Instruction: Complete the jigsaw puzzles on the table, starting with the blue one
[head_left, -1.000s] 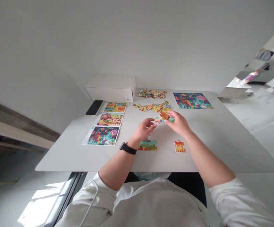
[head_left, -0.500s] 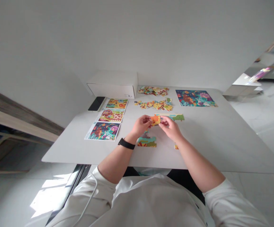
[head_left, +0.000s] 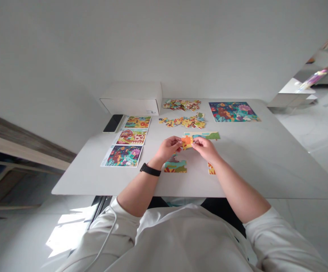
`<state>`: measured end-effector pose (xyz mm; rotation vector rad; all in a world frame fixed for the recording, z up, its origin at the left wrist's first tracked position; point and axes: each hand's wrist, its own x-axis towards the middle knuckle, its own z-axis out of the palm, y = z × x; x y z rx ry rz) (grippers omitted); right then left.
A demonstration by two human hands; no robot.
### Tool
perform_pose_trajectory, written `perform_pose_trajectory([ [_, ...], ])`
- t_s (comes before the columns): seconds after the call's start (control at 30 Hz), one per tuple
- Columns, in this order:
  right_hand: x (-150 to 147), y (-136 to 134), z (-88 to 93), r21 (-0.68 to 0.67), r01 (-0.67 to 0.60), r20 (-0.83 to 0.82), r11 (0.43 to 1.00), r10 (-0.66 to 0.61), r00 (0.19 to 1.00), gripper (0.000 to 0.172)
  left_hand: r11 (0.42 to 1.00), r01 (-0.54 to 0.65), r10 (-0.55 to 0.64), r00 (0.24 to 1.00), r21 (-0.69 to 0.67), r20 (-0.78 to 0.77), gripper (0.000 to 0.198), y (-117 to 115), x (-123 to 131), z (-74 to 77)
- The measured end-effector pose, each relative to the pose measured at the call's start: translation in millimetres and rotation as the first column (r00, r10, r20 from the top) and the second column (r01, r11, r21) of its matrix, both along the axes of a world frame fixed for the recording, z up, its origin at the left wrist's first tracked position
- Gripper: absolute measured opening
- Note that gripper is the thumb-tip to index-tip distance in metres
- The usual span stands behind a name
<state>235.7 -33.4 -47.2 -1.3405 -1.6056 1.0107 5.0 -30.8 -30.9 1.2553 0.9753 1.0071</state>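
Note:
Between my two hands I hold an orange and yellow puzzle piece (head_left: 187, 142), raised a little above the table. My left hand (head_left: 168, 148) pinches its left side, and my right hand (head_left: 205, 148) grips the right side. Just behind the hands lies a joined puzzle strip (head_left: 213, 135) with green and blue on it. Below my left hand is a joined corner section (head_left: 175, 166), partly covered by that hand. A small orange and yellow piece (head_left: 211, 169) shows beside my right forearm.
Loose puzzle pieces lie in two piles, a nearer one (head_left: 185, 121) and a farther one (head_left: 182, 105). A finished dark puzzle (head_left: 234, 112) is at the back right. On the left are a picture sheet (head_left: 124, 155), a phone (head_left: 113, 123) and a white box (head_left: 130, 104).
The held piece has turned slightly and now shows more of its face between my fingers. The whole view has shifted a little; the other pieces stay in place.

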Motion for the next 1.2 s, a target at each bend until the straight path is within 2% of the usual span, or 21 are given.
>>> perform_pose_trajectory([
  [0.13, 0, -1, 1.7, 0.036, 0.001, 0.015, 0.999, -0.002, 1.0, 0.036, 1.0, 0.021, -0.021, 0.999, 0.006, -0.044, 0.045, 0, 2, -1.3],
  [0.23, 0, -1, 5.7, 0.103, -0.018, -0.008, 0.995, 0.019, 1.0, 0.044, 0.999, 0.041, -0.037, 0.995, 0.034, -0.092, 0.038, -2, 6, -3.9],
  [0.3, 1, -1, 9.6, 0.126, -0.036, -0.024, 0.991, 0.04, 0.999, 0.05, 0.993, 0.054, -0.039, 0.99, 0.107, -0.137, 0.035, -5, 9, -5.7],
  [0.37, 5, -1, 14.9, 0.133, -0.05, -0.042, 0.99, 0.056, 0.998, 0.049, 0.971, 0.061, -0.021, 0.985, 0.23, -0.169, 0.041, -10, 13, -7.2],
  [0.47, 18, -1, 25.5, 0.125, -0.04, -0.089, 0.991, 0.052, 0.995, 0.04, 0.894, 0.087, 0.021, 0.972, 0.44, -0.235, 0.06, -18, 19, -7.4],
  [0.57, 42, -6, 37.1, 0.092, 0.013, -0.152, 0.996, 0.002, 0.988, 0.04, 0.775, 0.149, 0.113, 0.924, 0.615, -0.366, 0.077, -29, 28, -2.8],
  [0.67, 72, -18, 44.9, 0.059, 0.097, -0.164, 0.994, -0.086, 0.983, 0.041, 0.634, 0.289, 0.183, 0.845, 0.717, -0.502, 0.074, -45, 41, 5.6],
  [0.8, 110, -46, 44.3, 0.008, 0.182, -0.118, 0.983, -0.179, 0.977, 0.041, 0.466, 0.595, 0.126, 0.688, 0.655, -0.714, 0.048, -66, 62, 10.8],
  [0.93, 132, -79, 35.5, -0.09, 0.231, -0.039, 0.969, -0.235, 0.971, 0.041, 0.349, 0.753, 0.072, 0.572, 0.558, -0.817, 0.042, -76, 77, 4.0],
  [1.07, 138, -100, 25.0, -0.165, 0.211, 0.019, 0.963, -0.211, 0.977, 0.038, 0.298, 0.825, 0.04, 0.491, 0.48, -0.87, 0.044, -78, 83, -2.3],
  [1.2, 136, -106, 15.6, -0.158, 0.186, 0.104, 0.97, -0.171, 0.98, 0.034, 0.303, 0.843, 0.024, 0.459, 0.444, -0.888, 0.052, -79, 84, -3.5],
])
